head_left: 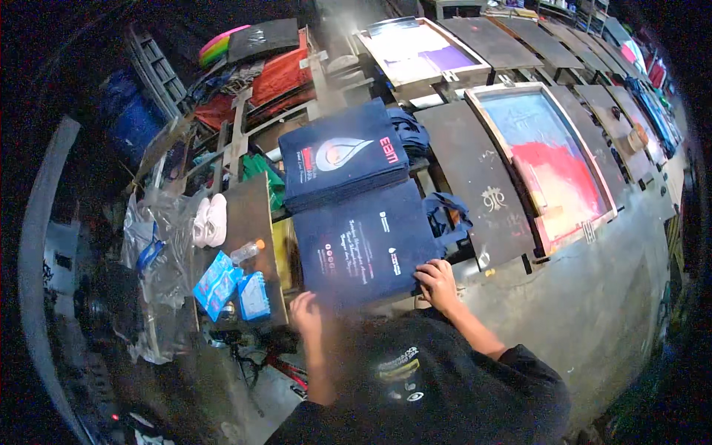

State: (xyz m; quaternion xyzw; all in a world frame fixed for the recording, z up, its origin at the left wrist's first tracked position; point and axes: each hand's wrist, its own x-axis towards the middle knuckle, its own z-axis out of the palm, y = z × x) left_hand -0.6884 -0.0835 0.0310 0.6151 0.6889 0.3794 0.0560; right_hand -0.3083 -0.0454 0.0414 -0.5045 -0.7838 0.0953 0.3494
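Observation:
A navy fabric bag (363, 248) with small white and red print lies flat on a printing board in front of me. My right hand (437, 285) grips its near right corner with curled fingers. My left hand (305, 313) is blurred at the bag's near left edge; its grasp is unclear. Behind the bag sits a stack of navy bags (345, 159) with a white drop-shaped print on top. The blue handles (449, 211) of the flat bag stick out to its right.
A wooden screen frame with red and blue ink (549, 159) lies right of a dark board (482, 182). Another screen (426, 52) is farther back. On the left are a plastic bottle (248, 251), blue packets (222, 285), white items (210, 220) and a clear plastic bag (159, 252).

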